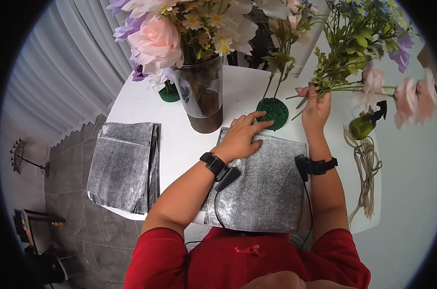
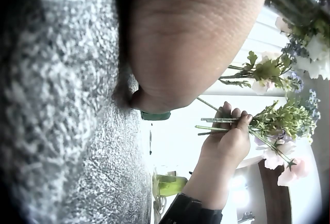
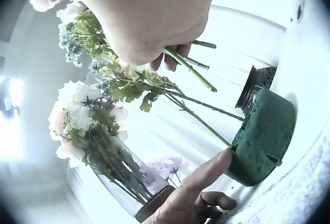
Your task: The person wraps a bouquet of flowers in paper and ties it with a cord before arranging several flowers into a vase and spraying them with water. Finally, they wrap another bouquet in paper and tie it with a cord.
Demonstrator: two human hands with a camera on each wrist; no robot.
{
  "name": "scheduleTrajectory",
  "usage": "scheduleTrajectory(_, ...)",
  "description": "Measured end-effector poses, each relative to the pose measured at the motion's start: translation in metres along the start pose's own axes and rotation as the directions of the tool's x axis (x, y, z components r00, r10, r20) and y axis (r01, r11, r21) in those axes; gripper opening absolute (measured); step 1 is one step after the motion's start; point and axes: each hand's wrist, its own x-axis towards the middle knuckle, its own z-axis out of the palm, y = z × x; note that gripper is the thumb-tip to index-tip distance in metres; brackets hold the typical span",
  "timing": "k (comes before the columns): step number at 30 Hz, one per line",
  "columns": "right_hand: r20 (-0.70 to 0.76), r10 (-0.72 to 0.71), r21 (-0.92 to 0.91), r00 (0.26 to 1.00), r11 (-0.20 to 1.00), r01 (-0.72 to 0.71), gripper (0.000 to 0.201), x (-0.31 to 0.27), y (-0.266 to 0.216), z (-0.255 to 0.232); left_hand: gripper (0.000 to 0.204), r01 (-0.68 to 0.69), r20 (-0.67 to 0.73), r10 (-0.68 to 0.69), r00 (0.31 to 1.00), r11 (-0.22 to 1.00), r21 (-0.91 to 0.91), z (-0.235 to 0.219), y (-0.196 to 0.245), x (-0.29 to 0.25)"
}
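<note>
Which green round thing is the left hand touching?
The front foam, with two stems stuck in it. The left hand touches its edge. The back foam is past the vase, away from both hands.

no readable text, no legible labels, no visible numbers

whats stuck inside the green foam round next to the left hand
Two stems stand in the green foam, beside the fingertips of the left hand. Their lower ends are buried, so how deep they go, or whether anything else is inside, can't be seen.
</note>
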Motion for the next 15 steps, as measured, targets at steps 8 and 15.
scheduleTrajectory(8,0.046,0.275,0.241,0.960,0.930,-0.278,0.018,-0.003,-0.003,0.003,0.060,0.030,0.027,-0.029,0.999,0.999,-0.027,-0.002,0.001,0.000)
scheduleTrajectory(15,0.005,0.408,0.072,0.913,0.910,-0.408,0.025,-0.018,0.037,0.001,0.060,0.035,0.028,-0.034,0.999,0.999,-0.030,0.000,0.000,0.001)
